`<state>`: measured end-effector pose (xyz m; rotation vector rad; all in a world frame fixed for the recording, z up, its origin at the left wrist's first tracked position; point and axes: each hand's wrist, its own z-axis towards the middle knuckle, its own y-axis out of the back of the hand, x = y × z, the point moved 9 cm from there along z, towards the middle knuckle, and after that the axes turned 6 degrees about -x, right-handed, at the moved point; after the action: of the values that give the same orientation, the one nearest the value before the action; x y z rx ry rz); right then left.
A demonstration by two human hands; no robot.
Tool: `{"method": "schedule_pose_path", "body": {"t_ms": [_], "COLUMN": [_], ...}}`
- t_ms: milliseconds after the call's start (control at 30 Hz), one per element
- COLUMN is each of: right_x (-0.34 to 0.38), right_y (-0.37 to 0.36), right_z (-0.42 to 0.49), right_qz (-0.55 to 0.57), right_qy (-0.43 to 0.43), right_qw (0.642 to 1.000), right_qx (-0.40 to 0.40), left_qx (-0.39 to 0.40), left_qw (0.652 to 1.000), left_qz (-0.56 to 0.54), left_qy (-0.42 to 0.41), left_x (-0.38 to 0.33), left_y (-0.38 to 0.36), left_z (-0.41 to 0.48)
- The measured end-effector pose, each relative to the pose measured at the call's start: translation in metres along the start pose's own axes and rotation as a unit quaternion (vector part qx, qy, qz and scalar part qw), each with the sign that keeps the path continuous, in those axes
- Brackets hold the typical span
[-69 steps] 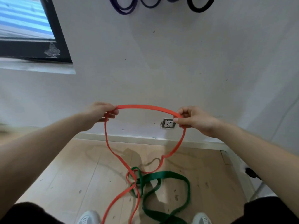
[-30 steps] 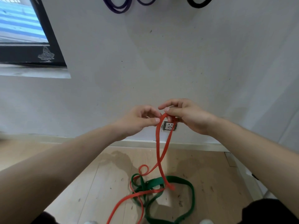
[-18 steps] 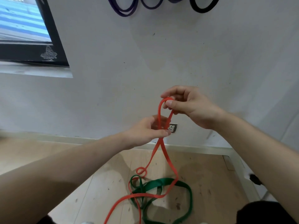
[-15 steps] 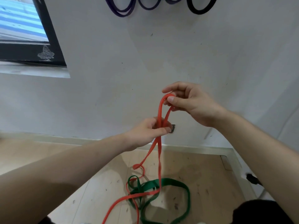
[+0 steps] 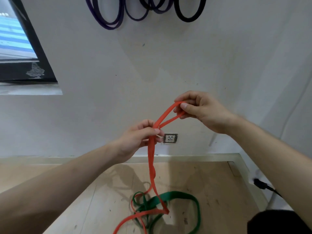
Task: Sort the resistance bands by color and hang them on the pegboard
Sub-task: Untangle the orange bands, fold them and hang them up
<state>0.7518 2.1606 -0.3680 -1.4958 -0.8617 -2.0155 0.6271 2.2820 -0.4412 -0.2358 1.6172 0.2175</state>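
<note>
A long red resistance band [image 5: 151, 159] hangs doubled from my hands down to the wooden floor. My right hand [image 5: 200, 110] pinches its top fold, up and to the right. My left hand [image 5: 140, 141] grips both strands together a little lower. On the floor the red band crosses a green band [image 5: 182, 196] lying in loose loops. Purple bands [image 5: 108, 16] and a black band [image 5: 187, 14] hang on the white wall at the top; their pegs are out of view.
A wall socket [image 5: 170, 138] sits just right of my left hand. A dark-framed window [image 5: 22, 53] fills the upper left. A black plug and cable [image 5: 263, 186] lie at the right by the skirting board [image 5: 50, 159].
My hands came together, folding the red band double. The right hand then rose with the fold while the left closed round both strands below it.
</note>
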Motion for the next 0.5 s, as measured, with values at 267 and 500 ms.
{"method": "schedule_pose_path", "body": {"t_ms": [267,500], "right_x": [-0.002,-0.015], "right_y": [0.003,0.008], "right_z": [0.003,-0.001], "right_qz": [0.145,-0.072], "right_qy": [-0.011,-0.007], "right_qw": [0.988,0.997], "right_qx": [-0.041,-0.026], "left_qx": [0.111,0.061], "left_qw": [0.994,0.996], "left_qz": [-0.003,-0.064], "left_qy": [0.023,0.018], "left_x": [-0.008,-0.014], "left_y": [-0.011,0.0], "left_z": [-0.016,-0.015]}}
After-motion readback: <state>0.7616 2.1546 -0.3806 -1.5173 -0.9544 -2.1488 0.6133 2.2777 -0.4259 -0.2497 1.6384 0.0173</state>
